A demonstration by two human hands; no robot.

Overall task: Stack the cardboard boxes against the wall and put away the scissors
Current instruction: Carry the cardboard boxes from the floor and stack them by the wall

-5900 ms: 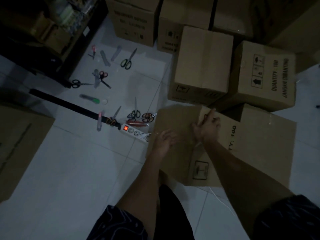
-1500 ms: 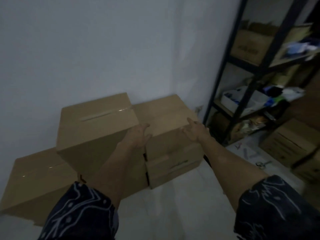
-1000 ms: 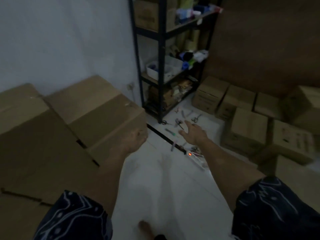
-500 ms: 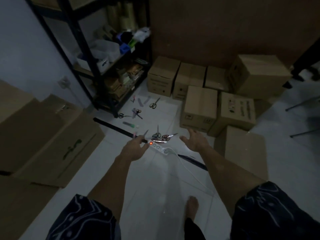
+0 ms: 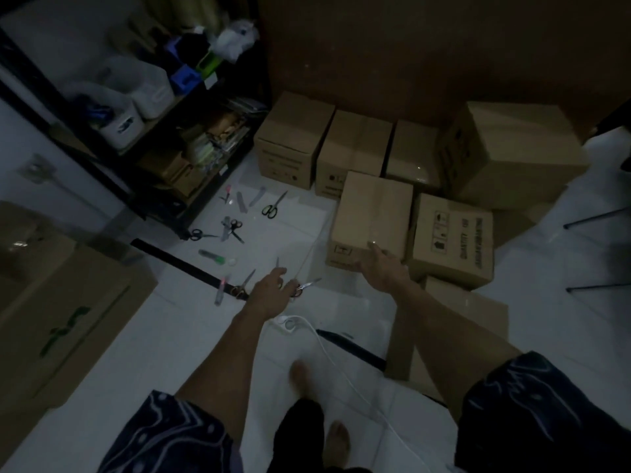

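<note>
Dim room, pale tiled floor (image 5: 177, 343). Black metal shelving unit (image 5: 112, 180) at upper left holds white tubs (image 5: 136, 93). Dark brown wall (image 5: 409, 52) behind; white wall (image 5: 51, 15) left.

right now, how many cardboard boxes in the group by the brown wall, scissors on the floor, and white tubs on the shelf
cardboard boxes by the brown wall: 7
scissors on the floor: 6 I can make out in the dim light
white tubs on the shelf: 2
total: 15

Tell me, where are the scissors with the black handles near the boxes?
In the head view, the black-handled scissors lie on the white floor, left of centre, between the black shelf and the nearest cardboard box.
</note>
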